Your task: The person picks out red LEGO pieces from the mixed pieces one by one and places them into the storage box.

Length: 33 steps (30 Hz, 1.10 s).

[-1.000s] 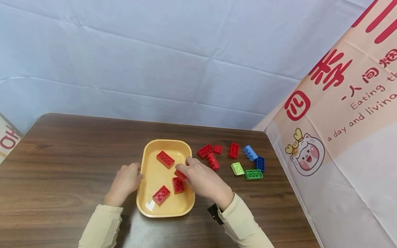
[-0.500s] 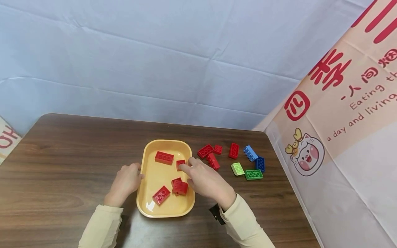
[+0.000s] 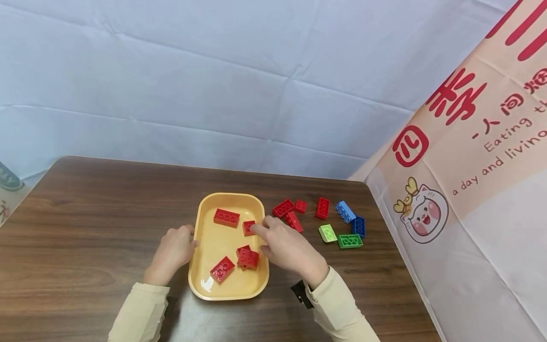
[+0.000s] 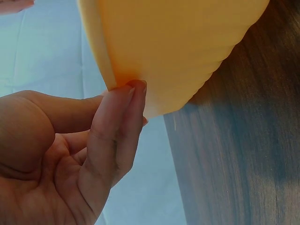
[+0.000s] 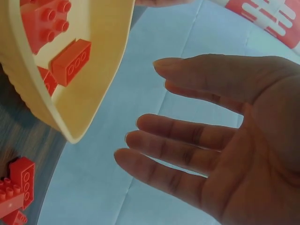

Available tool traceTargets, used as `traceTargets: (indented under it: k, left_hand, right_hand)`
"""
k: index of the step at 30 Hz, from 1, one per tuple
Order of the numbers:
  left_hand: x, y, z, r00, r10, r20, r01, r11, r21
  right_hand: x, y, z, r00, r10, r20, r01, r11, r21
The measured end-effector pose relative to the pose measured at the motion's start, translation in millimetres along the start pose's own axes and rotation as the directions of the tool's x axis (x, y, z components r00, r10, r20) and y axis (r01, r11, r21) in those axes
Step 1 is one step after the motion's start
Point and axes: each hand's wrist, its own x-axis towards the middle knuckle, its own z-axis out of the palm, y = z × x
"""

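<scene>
My left hand [image 3: 173, 249] pinches the left rim of a yellow tray [image 3: 209, 240]; the left wrist view shows its thumb and fingers on the rim [image 4: 107, 70]. Several red building bricks lie in the tray: a long one [image 3: 226, 218] at the back, one [image 3: 222, 270] in front, and one [image 3: 249, 260] leaning on another. A further red brick [image 3: 248, 228] lies by the right wall, partly behind the fingertips. Over the tray's right rim is my right hand [image 3: 292, 247]. In the right wrist view its fingers [image 5: 173, 150] are spread, with nothing between them.
Right of the tray on the brown table [image 3: 107, 213] lie several red bricks [image 3: 283, 208], a light blue brick [image 3: 344, 212], a dark blue one [image 3: 358, 227], a lime one [image 3: 327, 233] and a green one [image 3: 350, 241]. A white cloth [image 3: 192, 85] hangs behind.
My right hand has let go of red bricks, which now lie in the tray, and has shifted slightly right. The back brick has turned. My left hand has stayed on the rim.
</scene>
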Motion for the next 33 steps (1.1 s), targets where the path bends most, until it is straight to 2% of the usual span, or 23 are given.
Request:
traceTargets:
  k: [4, 8, 13, 17, 26, 33]
  left_hand:
    - [0.1, 0.6, -0.5, 1.000, 0.000, 0.000, 0.000, 1.000, -0.003]
    - [0.0, 0.8, -1.1, 1.000, 0.004, 0.002, -0.004, 1.000, -0.003]
    - [0.6, 0.4, -1.0, 1.000, 0.013, 0.000, -0.013, 1.000, -0.005]
    - [1.2, 0.7, -1.2, 1.000, 0.007, 0.007, -0.007, 1.000, -0.007]
    - [1.9, 0.6, -1.2, 1.000, 0.005, 0.009, -0.005, 1.000, -0.005]
    - [2.5, 0.2, -0.6, 1.000, -0.001, 0.011, 0.001, 1.000, -0.006]
  right_hand:
    - [-1.5, 10, -1, 1.000, 0.023, -0.007, -0.023, 1.000, -0.003]
    - [-3.6, 21, -2, 0.995, 0.097, 0.016, -0.097, 0.995, 0.013]
    - [-8.3, 34, -5, 0.974, 0.217, 0.058, -0.221, 0.974, 0.056]
    - [-12.4, 46, -6, 0.960, 0.273, 0.066, -0.278, 0.957, 0.078]
    - [-22.1, 70, -5, 0.943, 0.319, 0.094, -0.328, 0.939, 0.100]
    - [-26.0, 77, -4, 0.931, 0.346, 0.118, -0.358, 0.930, 0.090]
